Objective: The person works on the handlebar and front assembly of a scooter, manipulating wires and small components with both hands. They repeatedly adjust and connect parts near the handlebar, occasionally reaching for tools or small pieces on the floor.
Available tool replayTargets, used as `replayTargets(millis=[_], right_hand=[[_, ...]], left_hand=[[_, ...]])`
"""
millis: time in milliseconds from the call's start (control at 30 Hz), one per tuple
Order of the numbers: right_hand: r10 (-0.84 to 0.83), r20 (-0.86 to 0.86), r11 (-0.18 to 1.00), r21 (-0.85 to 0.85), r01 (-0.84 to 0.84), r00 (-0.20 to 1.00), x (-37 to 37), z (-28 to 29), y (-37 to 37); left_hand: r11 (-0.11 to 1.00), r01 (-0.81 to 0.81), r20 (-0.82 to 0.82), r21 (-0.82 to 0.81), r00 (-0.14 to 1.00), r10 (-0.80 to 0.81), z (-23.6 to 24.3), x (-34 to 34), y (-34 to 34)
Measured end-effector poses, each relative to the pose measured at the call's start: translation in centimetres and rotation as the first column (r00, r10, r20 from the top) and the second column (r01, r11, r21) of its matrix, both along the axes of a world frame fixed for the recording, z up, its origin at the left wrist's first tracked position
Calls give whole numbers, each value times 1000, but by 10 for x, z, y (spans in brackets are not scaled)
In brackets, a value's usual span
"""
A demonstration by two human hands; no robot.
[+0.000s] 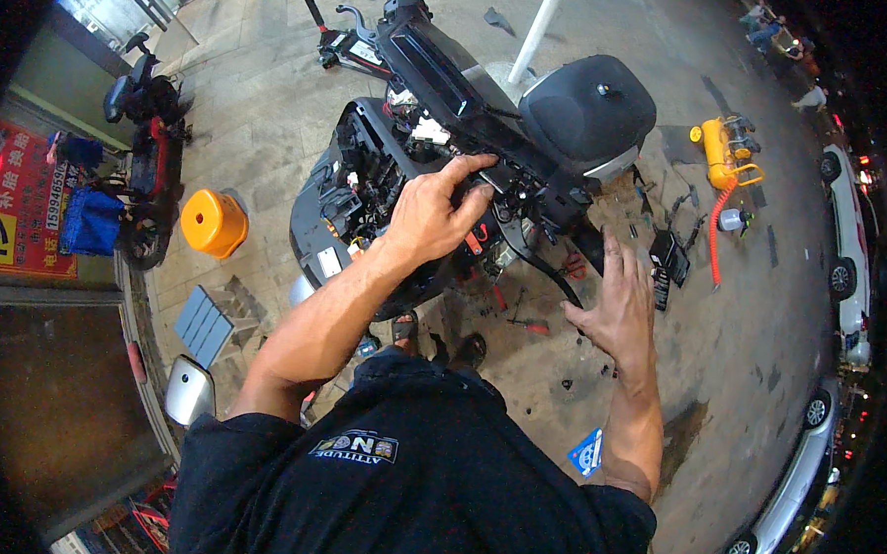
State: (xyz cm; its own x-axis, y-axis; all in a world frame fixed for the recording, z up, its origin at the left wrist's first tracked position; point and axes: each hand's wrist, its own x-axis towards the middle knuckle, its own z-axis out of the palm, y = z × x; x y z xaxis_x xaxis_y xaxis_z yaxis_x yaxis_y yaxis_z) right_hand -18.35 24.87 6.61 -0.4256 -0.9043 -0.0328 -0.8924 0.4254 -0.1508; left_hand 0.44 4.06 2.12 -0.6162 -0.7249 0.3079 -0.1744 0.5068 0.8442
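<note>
An electric scooter with its front bodywork opened stands before me, wiring exposed in the grey body shell [318, 202]. Across it lies the black handlebar cover [452, 79] with a long dark display. My left hand [431, 212] has its forefinger and thumb closed on the lower edge of this cover. On the right, my right hand [623, 300] reaches to the black handlebar grip [590, 246], fingers stretched along it and thumb spread apart. The thumb's tip is close to the end of a curved black brake lever [548, 267]. Part of the grip is hidden by the fingers.
The scooter's black seat or box [589, 110] stands beyond. An orange stool [213, 222] and a grey step [214, 321] are at left. Right lie an open tool case [670, 257] and a yellow air compressor [721, 151] with a red coiled hose. Loose tools litter the ground.
</note>
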Motion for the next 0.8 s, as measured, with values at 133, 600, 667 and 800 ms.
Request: replayTargets(millis=[133,600,667,800], right_hand=[[48,17,998,-52,-47,999,-5,-1,3],[62,-28,997,-52,-63,998,-4,-2,4],[59,-64,997,-47,-62,996,1,1,4],[33,-39,999,-23,-34,999,1,1,3]], left_hand=[[994,-102,-18,-26,995,101,-1,-9,7],[950,-307,-105,-61,948,300,-6,-30,24],[952,-301,-83,-52,951,297,-6,-30,24],[958,-282,-167,-47,948,270,-7,-29,24]])
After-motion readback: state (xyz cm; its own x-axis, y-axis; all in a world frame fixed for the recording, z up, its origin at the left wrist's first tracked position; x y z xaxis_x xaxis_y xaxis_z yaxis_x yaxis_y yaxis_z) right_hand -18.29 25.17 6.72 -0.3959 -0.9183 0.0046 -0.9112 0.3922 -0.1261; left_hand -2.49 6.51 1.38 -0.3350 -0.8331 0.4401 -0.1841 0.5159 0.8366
